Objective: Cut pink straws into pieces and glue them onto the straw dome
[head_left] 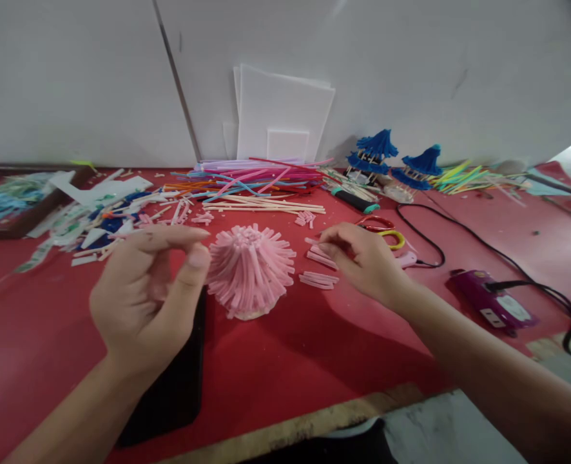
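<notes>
A cone of short pink pipe cleaner pieces point(251, 270), fanned out like a thatched roof, stands on the red table with a pale base showing below. My left hand point(153, 290) is beside its left edge, thumb and forefinger pinched together; what lies between them I cannot make out. To the right of the cone, my right hand point(358, 258) pinches a short pink pipe cleaner piece point(310, 241), whose end sticks out left of the fingertips. Right below are cut pink pieces point(318, 280) in a small row. More lie partly under the fingers.
Scissors point(394, 240) and a black-corded purple power strip point(493, 299) are on the right. Blue pagoda-like models point(375, 154) stand behind. Long coloured pipe cleaners point(266, 177) lie along the back. Scraps point(102, 225) cover the left; a black flat device point(179, 380) lies under my left arm.
</notes>
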### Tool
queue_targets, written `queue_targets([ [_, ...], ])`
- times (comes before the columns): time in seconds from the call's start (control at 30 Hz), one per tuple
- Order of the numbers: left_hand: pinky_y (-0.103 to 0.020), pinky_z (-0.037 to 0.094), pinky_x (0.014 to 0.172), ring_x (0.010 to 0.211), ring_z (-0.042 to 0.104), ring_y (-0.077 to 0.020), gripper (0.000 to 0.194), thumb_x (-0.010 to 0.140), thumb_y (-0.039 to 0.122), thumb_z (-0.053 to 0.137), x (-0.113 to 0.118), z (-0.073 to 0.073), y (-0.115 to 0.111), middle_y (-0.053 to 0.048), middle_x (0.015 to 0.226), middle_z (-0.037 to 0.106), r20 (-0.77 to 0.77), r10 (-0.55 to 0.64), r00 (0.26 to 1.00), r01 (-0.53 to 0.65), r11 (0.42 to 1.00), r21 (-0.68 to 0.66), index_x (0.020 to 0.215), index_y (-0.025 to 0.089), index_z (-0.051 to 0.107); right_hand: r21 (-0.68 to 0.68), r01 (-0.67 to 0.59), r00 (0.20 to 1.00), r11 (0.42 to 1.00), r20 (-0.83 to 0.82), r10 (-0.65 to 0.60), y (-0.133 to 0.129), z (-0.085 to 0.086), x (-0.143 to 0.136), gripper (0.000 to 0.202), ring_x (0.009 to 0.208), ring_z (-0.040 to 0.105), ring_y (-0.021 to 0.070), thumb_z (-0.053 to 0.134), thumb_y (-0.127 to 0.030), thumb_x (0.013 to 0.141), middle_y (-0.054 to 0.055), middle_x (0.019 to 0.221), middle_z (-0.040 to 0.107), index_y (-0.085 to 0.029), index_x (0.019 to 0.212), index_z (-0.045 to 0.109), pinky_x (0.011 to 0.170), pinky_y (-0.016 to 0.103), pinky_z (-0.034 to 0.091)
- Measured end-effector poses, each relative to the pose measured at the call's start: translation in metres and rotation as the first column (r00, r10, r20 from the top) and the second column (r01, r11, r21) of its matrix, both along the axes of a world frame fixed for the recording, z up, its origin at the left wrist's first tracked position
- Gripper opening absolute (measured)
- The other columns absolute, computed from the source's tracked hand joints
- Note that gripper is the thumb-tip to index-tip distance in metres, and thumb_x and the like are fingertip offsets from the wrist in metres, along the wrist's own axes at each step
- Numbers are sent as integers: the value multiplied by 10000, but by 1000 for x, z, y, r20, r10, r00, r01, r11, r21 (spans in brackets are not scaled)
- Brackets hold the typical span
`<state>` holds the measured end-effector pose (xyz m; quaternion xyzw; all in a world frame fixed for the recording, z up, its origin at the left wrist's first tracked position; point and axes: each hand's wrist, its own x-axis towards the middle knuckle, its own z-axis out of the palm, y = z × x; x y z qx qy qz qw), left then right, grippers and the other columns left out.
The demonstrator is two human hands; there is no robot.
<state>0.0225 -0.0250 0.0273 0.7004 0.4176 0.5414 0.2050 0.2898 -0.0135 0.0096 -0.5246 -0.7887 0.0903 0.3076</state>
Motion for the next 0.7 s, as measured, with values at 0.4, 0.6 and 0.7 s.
queue_targets([
  [0.4,-297,531,674,729,674,-144,137,888,257,620,10,46,-11,89,836,733,-257,-50,965,94,982,163,920,360,704,-140,-642,308,754,-948,86,-28,61,-67,105,435,519,45,735,-220,777,-55,617,625,-187,822,646,381,157,432],
  [0.6,-291,458,596,631,620,-156,147,908,311,570,6,51,-10,64,721,687,-363,-60,930,113,986,126,797,304,666,12,-482,416,876,-877,241,-33,52,-73,250,597,664,101,785,-98,700,-24,804,747,-260,888,758,522,220,569],
  [0.7,-318,454,634,643,606,-181,167,906,274,551,5,57,-9,34,686,664,-436,-143,889,219,967,129,769,275,646,87,-416,496,905,-813,306,-33,49,-72,215,624,673,109,779,-82,702,-11,779,750,-244,842,769,546,221,566],
])
